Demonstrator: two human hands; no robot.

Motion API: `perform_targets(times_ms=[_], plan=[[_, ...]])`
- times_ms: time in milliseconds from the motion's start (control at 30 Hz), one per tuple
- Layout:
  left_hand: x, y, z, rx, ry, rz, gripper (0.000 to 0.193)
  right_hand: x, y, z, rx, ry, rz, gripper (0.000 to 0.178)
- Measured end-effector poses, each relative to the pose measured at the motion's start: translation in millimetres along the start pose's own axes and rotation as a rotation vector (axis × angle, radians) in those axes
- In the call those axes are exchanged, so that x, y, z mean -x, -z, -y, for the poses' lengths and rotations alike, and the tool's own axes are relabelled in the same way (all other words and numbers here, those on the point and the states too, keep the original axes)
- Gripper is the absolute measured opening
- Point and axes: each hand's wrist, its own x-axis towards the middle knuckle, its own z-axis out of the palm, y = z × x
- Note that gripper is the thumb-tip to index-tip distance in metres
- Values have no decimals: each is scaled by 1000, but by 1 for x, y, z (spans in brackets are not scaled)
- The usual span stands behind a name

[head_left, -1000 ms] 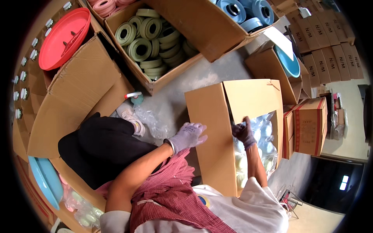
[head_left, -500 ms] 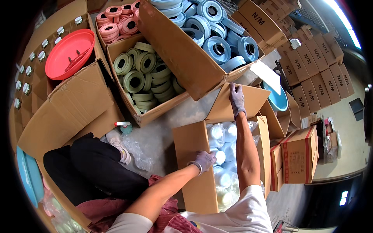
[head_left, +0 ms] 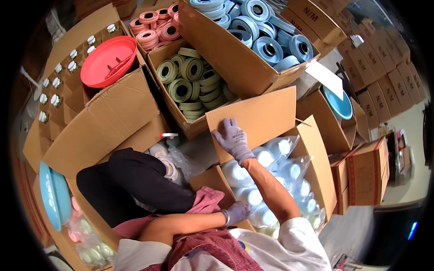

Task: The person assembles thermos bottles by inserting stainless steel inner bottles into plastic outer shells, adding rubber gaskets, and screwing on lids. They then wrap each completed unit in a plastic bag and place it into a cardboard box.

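Note:
An open carton point(head_left: 319, 167) stands before me, full of white-capped plastic bottles point(head_left: 247, 196) in clear bags. My right hand point(head_left: 233, 137), in a grey-purple glove, lies with fingers spread on the carton's far flap point(head_left: 266, 105). That flap stands raised. Lower down, my left hand point(head_left: 236, 213), gloved alike, is closed at the edge of the left flap point(head_left: 209, 181); its fingertips are partly hidden. My right forearm passes over the bottles and covers some of them.
Cartons of green rings point(head_left: 181, 90), pink rings point(head_left: 147, 38) and blue rings point(head_left: 267, 49) stand beyond. At left, a red basin point(head_left: 108, 61) sits on a divided carton of capped bottles. A blue basin point(head_left: 337, 101) is at right. A person's black-clad leg point(head_left: 135, 180) is beside me.
My right hand has moved from the far flap's upper edge down onto its face, fingers now spread. My left hand has left the bottle caps and come back toward me. The view has shifted.

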Motion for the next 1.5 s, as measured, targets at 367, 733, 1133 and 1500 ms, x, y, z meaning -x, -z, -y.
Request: perform_targets(times_ms=[367,733,1133,1500], plan=[[44,38,140,-82,245,5,27,-6,74,-53,-101,28,-363,43],[83,-11,93,-136,174,-57,24,-21,-45,-5,248,309,-252,53],[87,0,133,279,562,-317,79,-32,-42,-27,-307,408,-300,83],[63,3,126,7,858,-283,59,-191,62,-126,-528,-151,-730,141]])
